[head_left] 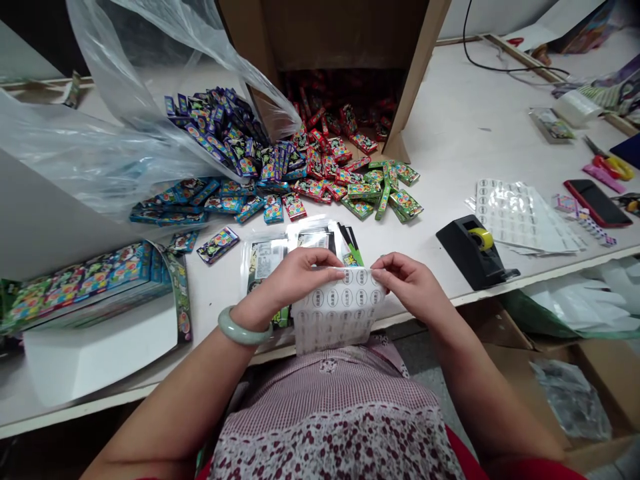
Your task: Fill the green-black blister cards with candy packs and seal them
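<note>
My left hand (300, 275) and my right hand (406, 283) both pinch the top edge of a white sheet of round printed stickers (339, 320), which hangs over the table edge. Under my left hand lies a stack of clear plastic sleeves with printed cards (267, 260). A jade bangle (243, 328) circles my left wrist. Beyond my hands spreads a heap of small colourful blue, red and green packets (320, 177), spilling out of a cardboard box (335, 40).
A clear plastic bag (110, 150) drapes over the left of the table, beside a boxed row of packets (83, 283). To the right stand a black tape dispenser (473, 250), a stack of sticker sheets (520, 217), a phone (597, 203) and scissors (607, 167).
</note>
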`<action>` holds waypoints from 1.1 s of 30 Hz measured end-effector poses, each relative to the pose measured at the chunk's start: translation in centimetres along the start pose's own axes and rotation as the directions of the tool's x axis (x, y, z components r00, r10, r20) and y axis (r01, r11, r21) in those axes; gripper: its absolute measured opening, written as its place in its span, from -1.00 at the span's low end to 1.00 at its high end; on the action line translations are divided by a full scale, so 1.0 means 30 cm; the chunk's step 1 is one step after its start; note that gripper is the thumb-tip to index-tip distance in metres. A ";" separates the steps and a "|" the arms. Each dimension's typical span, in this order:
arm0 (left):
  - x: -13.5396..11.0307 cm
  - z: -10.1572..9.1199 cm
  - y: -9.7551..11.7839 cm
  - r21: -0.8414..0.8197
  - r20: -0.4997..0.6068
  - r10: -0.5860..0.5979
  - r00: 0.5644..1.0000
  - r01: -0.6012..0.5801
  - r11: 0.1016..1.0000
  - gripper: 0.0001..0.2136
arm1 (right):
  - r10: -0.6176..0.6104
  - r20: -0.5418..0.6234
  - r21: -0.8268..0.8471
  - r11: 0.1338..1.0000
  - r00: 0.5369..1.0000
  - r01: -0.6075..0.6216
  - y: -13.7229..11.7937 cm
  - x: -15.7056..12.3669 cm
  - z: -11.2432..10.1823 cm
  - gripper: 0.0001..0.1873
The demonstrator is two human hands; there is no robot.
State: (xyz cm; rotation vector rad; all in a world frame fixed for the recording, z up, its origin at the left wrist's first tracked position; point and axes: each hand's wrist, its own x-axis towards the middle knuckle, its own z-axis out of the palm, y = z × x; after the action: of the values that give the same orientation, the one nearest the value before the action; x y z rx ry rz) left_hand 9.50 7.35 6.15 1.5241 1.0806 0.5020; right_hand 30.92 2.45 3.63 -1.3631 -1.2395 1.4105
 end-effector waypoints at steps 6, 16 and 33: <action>-0.003 0.014 -0.015 -0.004 0.006 0.021 1.000 -0.021 1.000 -0.82 | -0.003 -0.009 0.024 1.000 1.000 0.004 0.005 -0.004 -0.011 -0.80; -0.006 0.024 -0.028 -0.008 -0.005 -0.049 0.999 0.049 0.999 -0.77 | -0.153 -0.072 -0.109 0.983 0.986 0.145 0.041 -0.009 -0.003 -0.90; -0.008 0.015 -0.051 0.037 0.030 0.025 0.999 -0.026 0.999 -0.79 | -0.264 0.075 -0.191 0.943 0.962 0.273 0.025 0.013 -0.016 -0.79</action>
State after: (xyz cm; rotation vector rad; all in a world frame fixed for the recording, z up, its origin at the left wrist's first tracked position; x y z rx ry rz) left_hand 9.20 6.80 4.67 1.5753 1.0547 0.4774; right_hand 31.43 2.73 2.84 -1.2386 -1.5695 1.1591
